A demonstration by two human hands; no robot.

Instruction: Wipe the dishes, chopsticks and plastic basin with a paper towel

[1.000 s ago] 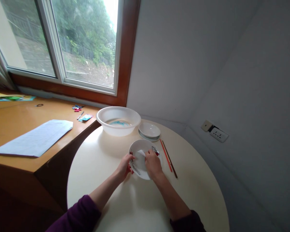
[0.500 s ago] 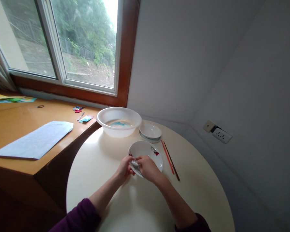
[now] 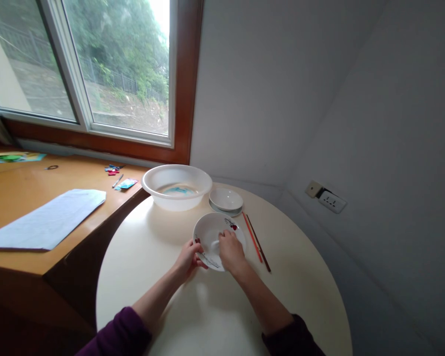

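Patterned white plate (image 3: 209, 233): it is over the round white counter (image 3: 203, 316), near its middle and in front of the person; whether its base touches the surface cannot be told. Red and black designs mark its rim, at the far right, at the left and along the near edge. The left hand (image 3: 187, 259) is clamped on the plate's left edge, thumb over the rim and fingers beneath. The right hand (image 3: 231, 250) is inside the plate, its fingers drawn together on a white wipe (image 3: 215, 244), mostly hidden, with a pale end showing at the fingertips; cloth or paper, it is hard to tell.

Just beyond the plate, a small white dish (image 3: 226, 199) sits on top of a pale greenish plate (image 3: 228, 211). To the right, an orange-red stick (image 3: 252, 238) and a dark brown stick (image 3: 258, 243) lie side by side, close at their far ends and slightly spread at the near ones. Behind and to the left stands a translucent white basin (image 3: 178, 202), with a blue patch visible in its bottom.

Left of the round one is a wooden counter (image 3: 76, 175) bearing a large white sheet (image 3: 50, 222), a pen (image 3: 117, 181), a blue and pink packet (image 3: 126, 184) and some red and blue pieces (image 3: 113, 170). A window (image 3: 122, 84) rises behind it; a socket (image 3: 333, 201) is on the right wall.
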